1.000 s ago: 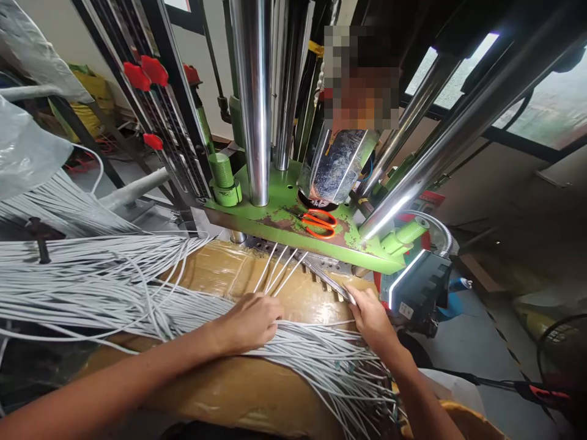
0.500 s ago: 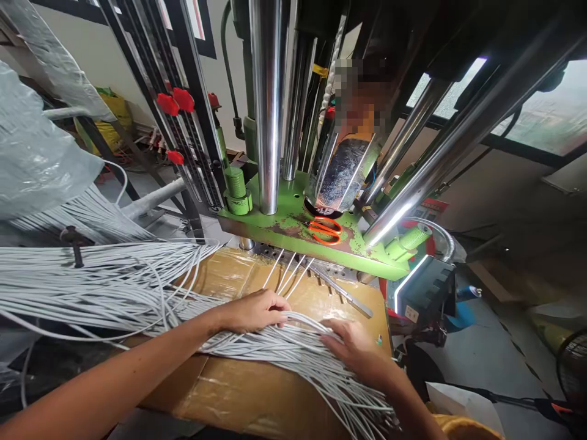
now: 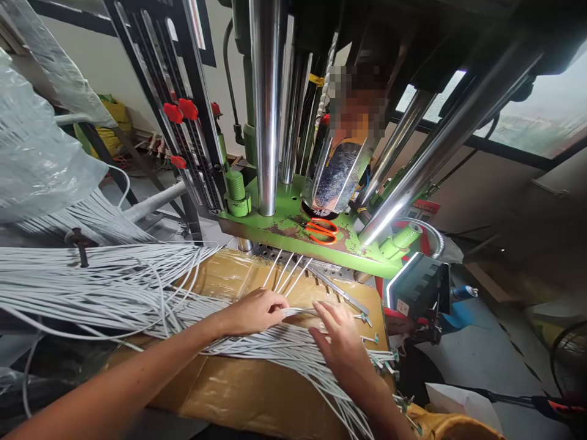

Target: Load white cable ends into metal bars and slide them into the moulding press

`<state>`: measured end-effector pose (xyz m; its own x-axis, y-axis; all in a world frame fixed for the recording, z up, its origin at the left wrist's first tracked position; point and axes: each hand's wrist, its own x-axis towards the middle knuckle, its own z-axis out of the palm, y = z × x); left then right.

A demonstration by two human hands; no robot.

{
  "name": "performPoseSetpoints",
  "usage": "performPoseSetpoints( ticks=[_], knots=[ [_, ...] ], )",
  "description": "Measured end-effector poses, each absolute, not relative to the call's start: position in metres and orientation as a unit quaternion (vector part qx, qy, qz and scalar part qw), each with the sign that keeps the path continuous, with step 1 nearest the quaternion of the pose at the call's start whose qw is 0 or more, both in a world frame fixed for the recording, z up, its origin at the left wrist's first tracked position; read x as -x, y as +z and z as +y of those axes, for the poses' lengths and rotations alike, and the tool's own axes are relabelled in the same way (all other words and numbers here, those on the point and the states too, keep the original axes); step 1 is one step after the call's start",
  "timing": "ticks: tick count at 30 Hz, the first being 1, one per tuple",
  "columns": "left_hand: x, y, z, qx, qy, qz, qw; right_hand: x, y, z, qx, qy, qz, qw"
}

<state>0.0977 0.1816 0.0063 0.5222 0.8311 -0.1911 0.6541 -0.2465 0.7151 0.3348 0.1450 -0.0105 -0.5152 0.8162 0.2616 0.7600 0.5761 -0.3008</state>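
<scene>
My left hand (image 3: pixel 263 310) is closed, thumb against fingers, on a few white cables (image 3: pixel 299 311) that run off to the right. To its right, my right hand (image 3: pixel 338 335) has its fingers spread with the thumb apart, hovering over or lightly touching the cables. Beneath both hands lies a thick bundle of white cables (image 3: pixel 257 343) across a taped cardboard sheet (image 3: pixel 238 382). Small green-and-metal connectors (image 3: pixel 376 338) tip several cable ends at the right. Several separate cables (image 3: pixel 293 274) stretch from near my left hand toward the machine.
A green press (image 3: pixel 284 227) with steel columns (image 3: pixel 268 110) stands ahead. Orange-handled scissors (image 3: pixel 321 231) lie on its plate. A metal bar (image 3: pixel 342 289) rests on the cardboard's back edge. More cables (image 3: pixel 55 278) hang at the left beside a metal hook (image 3: pixel 81 244). Behind the columns is a person.
The cables in my left hand were bowed toward my right hand and now lie straighter, their connector ends showing. My right hand's fingers have spread apart. The view has shifted slightly.
</scene>
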Motion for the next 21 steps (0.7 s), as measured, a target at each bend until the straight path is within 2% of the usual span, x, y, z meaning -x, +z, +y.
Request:
performPoseSetpoints(
  ticks=[5, 7, 11, 14, 17, 19, 21],
  knots=[
    [-0.101, -0.002, 0.171, -0.842, 0.142, 0.471, 0.222, -0.292, -0.013, 0.158, 0.422, 0.032, -0.889, 0.175],
    [-0.103, -0.005, 0.166, -0.855, 0.17, 0.453, 0.188, -0.296, -0.015, 0.158, 0.429, 0.018, -0.888, 0.163],
    [-0.106, -0.002, 0.163, -0.829, 0.199, 0.465, 0.241, -0.322, -0.016, 0.156, 0.468, 0.108, -0.859, 0.174],
    [-0.106, 0.003, 0.169, -0.759, 0.179, 0.5, 0.376, -0.335, -0.014, 0.158, 0.48, 0.224, -0.825, 0.196],
    [-0.106, 0.003, 0.174, -0.703, 0.156, 0.496, 0.485, -0.335, -0.013, 0.161, 0.477, 0.269, -0.813, 0.199],
    [-0.106, 0.003, 0.172, -0.729, 0.181, 0.489, 0.443, -0.33, -0.012, 0.161, 0.459, 0.244, -0.824, 0.223],
    [-0.108, 0.005, 0.164, -0.785, 0.233, 0.467, 0.334, -0.325, -0.01, 0.156, 0.435, 0.162, -0.846, 0.262]
  ],
)
